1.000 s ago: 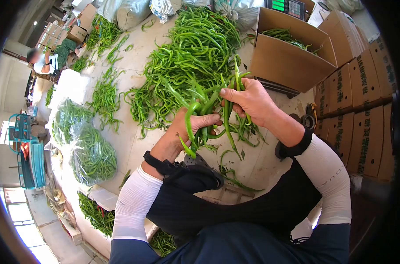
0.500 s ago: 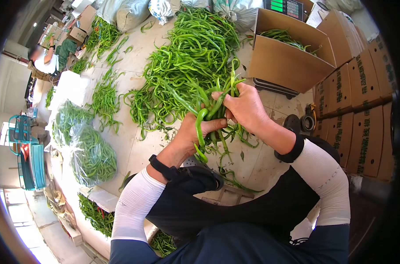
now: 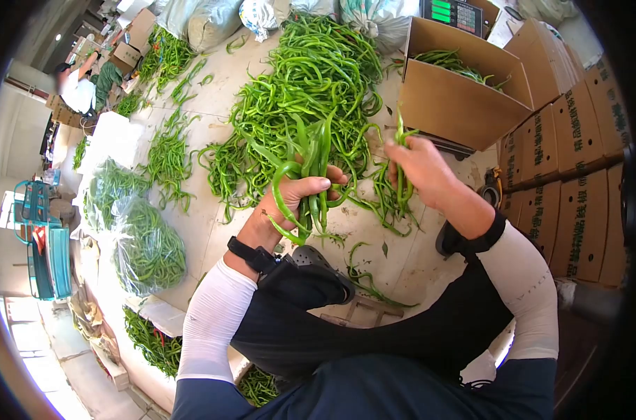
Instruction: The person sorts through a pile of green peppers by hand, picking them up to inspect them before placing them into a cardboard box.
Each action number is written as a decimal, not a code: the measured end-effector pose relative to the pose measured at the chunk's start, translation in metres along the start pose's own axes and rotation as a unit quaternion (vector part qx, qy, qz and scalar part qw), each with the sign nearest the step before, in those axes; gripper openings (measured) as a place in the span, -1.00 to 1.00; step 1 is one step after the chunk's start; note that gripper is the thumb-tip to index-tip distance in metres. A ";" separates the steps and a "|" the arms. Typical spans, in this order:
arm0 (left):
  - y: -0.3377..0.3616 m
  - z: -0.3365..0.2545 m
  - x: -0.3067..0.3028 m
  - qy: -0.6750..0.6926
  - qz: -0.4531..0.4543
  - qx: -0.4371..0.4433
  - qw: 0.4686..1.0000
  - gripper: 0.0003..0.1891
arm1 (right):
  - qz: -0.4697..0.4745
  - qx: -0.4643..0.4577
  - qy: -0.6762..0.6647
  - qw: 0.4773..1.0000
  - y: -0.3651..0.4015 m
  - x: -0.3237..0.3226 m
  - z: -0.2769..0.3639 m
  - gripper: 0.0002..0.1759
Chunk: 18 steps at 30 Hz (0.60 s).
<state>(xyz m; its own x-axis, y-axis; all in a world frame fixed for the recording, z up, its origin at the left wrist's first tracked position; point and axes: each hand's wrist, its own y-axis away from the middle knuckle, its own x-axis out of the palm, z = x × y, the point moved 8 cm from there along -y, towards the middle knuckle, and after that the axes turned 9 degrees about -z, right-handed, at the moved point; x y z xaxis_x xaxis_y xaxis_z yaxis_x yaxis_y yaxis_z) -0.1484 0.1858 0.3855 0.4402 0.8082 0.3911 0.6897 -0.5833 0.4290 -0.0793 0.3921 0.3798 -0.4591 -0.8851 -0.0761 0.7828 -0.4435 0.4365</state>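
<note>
A bunch of long green peppers [image 3: 309, 150] is gripped in my left hand [image 3: 304, 192], the thumb across the front and the peppers upright. To its right, my right hand [image 3: 424, 168] is closed on a few green peppers [image 3: 400, 129] that stick out above and below the fingers; motion blurs its fingertips. The hands are apart. Beyond them a large heap of green peppers [image 3: 318, 70] lies on the tiled floor [image 3: 216, 129]. A few loose peppers [image 3: 367, 280] lie below my hands.
An open carton [image 3: 465, 101] with peppers stands at the upper right, beside stacked boxes [image 3: 573, 140]. Clear bags of peppers [image 3: 146, 245] are at the left. Sacks [image 3: 209, 24] line the back. A person [image 3: 78, 91] is at the far left. My shoe [image 3: 325, 276] is below my left hand.
My hands have moved apart: the left shifted slightly left with the bunch, the right moved right with a few peppers. The far person has shifted posture.
</note>
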 end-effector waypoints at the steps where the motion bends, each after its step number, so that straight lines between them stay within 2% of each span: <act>1: 0.000 -0.002 0.000 0.004 0.009 0.000 1.000 -0.60 | 0.047 0.028 0.010 0.998 -0.001 0.004 -0.016 -0.80; 2: 0.000 -0.003 0.000 0.008 0.017 -0.001 1.000 -0.60 | 0.047 0.028 0.010 0.998 -0.001 0.004 -0.028 -0.80; 3: 0.001 -0.007 0.004 0.034 0.025 0.006 0.999 -0.61 | 0.073 0.080 -0.014 0.994 0.006 0.010 -0.043 -0.79; 5: -0.003 -0.003 -0.002 0.049 0.036 -0.005 0.998 -0.61 | 0.131 0.148 -0.047 0.979 0.017 0.017 -0.061 -0.64; 8: -0.005 -0.001 -0.004 0.057 0.036 -0.010 0.998 -0.58 | 0.150 0.160 -0.068 0.973 0.028 0.017 -0.056 -0.61; 10: -0.003 -0.008 0.000 0.065 -0.022 0.005 0.998 -0.57 | 0.163 0.160 -0.118 0.966 0.026 0.011 -0.049 -0.60; 11: -0.011 -0.001 -0.006 0.037 -0.028 -0.010 0.999 -0.40 | 0.174 0.161 -0.167 0.957 0.026 0.007 -0.045 -0.58; 12: -0.015 0.002 -0.004 0.038 -0.021 -0.014 0.999 -0.40 | 0.166 0.162 -0.167 0.958 0.025 0.000 -0.043 -0.58; 15: -0.026 0.006 -0.002 -0.091 -0.034 0.013 0.995 -0.10 | 0.232 0.124 -0.259 0.929 0.028 -0.007 -0.017 -0.58; 18: -0.035 0.010 0.001 -0.163 -0.036 0.009 0.986 -0.05 | 0.252 0.108 -0.290 0.917 0.031 -0.017 -0.005 -0.57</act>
<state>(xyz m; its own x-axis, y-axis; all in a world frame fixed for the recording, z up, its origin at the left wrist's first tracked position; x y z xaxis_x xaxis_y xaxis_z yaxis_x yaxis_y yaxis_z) -0.1666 0.2078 0.3622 0.5494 0.8321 0.0760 0.7350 -0.5246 0.4296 -0.0450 0.3930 0.3905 -0.2565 -0.7188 0.6461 0.8844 0.0952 0.4569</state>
